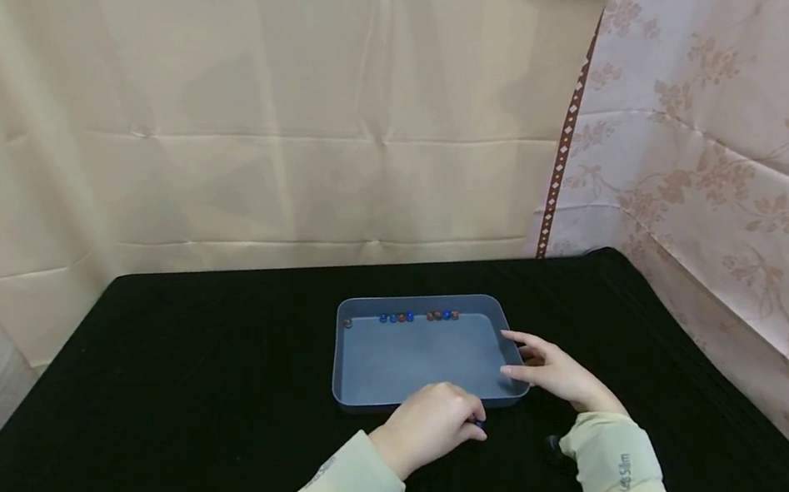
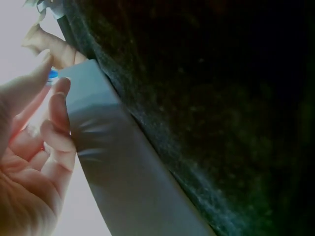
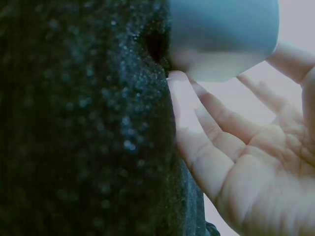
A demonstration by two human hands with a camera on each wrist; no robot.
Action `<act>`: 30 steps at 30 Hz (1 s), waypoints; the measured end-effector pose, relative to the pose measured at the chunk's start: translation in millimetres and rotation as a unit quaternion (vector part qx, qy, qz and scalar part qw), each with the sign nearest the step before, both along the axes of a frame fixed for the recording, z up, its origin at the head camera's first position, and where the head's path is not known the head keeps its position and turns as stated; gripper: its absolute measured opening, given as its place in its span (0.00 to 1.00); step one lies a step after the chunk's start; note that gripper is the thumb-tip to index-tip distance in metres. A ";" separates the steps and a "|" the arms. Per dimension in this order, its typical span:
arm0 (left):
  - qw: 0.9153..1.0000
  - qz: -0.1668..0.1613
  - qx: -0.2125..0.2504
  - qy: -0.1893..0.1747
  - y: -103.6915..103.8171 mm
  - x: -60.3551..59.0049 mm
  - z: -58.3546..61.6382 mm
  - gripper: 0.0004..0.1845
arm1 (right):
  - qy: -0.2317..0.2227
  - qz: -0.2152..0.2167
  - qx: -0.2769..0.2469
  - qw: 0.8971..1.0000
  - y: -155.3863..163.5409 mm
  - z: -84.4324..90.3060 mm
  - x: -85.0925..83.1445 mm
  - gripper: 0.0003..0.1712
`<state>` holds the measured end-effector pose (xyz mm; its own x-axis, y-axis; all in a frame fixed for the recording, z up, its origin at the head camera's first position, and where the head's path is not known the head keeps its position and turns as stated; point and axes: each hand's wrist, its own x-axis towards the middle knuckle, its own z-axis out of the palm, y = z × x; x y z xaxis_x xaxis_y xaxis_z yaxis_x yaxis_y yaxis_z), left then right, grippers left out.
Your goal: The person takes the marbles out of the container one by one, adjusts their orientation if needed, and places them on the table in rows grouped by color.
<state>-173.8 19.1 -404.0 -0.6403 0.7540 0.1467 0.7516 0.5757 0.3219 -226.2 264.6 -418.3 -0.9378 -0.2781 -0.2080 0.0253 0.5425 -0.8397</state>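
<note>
My left hand pinches a blue marble between thumb and fingertips, just outside the near edge of a shallow blue-grey tray. In the left wrist view the marble shows as a bright blue spot between thumb and index finger; the other fingers curl loosely. My right hand holds the tray's right side near its front corner, with the thumb over the rim and other fingers outside it. In the right wrist view those fingers lie against the tray's outer wall. Several blue and brownish marbles lie along the tray's far wall.
A black cloth covers the table under the tray. Behind it hangs a cream curtain, and a pink floral cloth hangs on the right. Beside the right sleeve is a small dark object, too dim to identify.
</note>
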 end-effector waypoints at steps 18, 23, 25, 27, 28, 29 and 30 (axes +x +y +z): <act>0.951 0.049 0.149 -0.267 14.9 2.0 -1.1 0.08 | 0.008 0.001 0.001 1.000 -0.7 0.4 0.3 0.37; 0.922 0.073 0.199 -0.325 17.0 6.0 -4.4 0.07 | 0.007 -0.001 0.001 1.000 -0.5 -0.2 -0.2 0.37; 0.910 0.081 0.217 -0.345 17.7 7.7 -5.5 0.06 | 0.007 -0.001 0.000 1.000 -0.2 -0.5 -0.3 0.37; 0.898 0.087 0.233 -0.362 18.6 9.0 -6.8 0.06 | 0.010 0.004 -0.002 1.000 0.2 -1.0 -0.2 0.37; 0.894 0.089 0.241 -0.367 19.0 9.6 -7.4 0.06 | 0.011 0.005 -0.003 1.000 0.4 -1.1 -0.3 0.37; 0.890 0.091 0.248 -0.372 19.3 10.0 -8.0 0.06 | 0.012 0.006 -0.003 1.000 0.8 -1.5 -0.4 0.37; 0.887 0.092 0.255 -0.375 19.7 10.3 -8.8 0.06 | 0.013 0.003 -0.003 1.000 0.9 -1.7 -0.7 0.37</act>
